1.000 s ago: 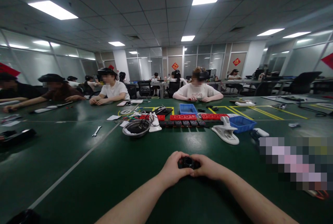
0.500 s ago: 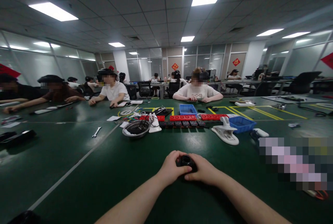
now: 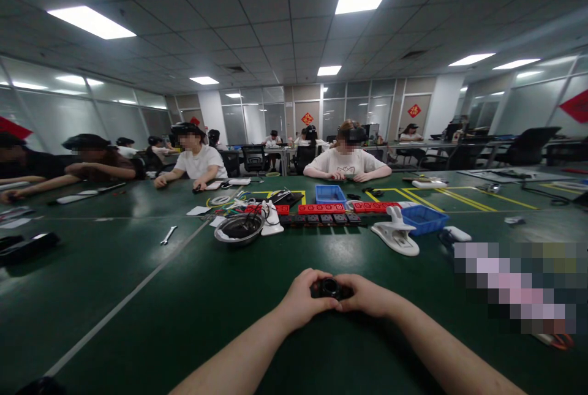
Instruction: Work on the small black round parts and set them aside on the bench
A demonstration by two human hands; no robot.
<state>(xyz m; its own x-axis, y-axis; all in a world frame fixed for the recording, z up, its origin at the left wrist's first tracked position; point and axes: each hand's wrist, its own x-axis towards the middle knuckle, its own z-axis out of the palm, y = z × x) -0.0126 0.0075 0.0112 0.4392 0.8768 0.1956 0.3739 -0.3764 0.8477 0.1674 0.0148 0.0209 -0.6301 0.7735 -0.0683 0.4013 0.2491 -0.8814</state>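
Observation:
A small black rounded object with a glossy ring-shaped opening on top (image 3: 330, 287) is held between my two hands, low over the green table. My left hand (image 3: 304, 298) grips it from the left, thumb along its near side. From the right, my right hand (image 3: 370, 297) is closed on it too, its thumb tip close to the left thumb. Fingers cover much of the object's sides, so its exact kind does not show.
Beyond my hands lie a metal bowl with black cable (image 3: 239, 231), a white clip base (image 3: 397, 233), red socket strips (image 3: 321, 208) and a blue tray (image 3: 423, 220). A wrench (image 3: 169, 235) lies left. People sit across the table.
My right hand has shifted slightly to the right and its grip has changed, so more of the black object shows. The left hand stays around it.

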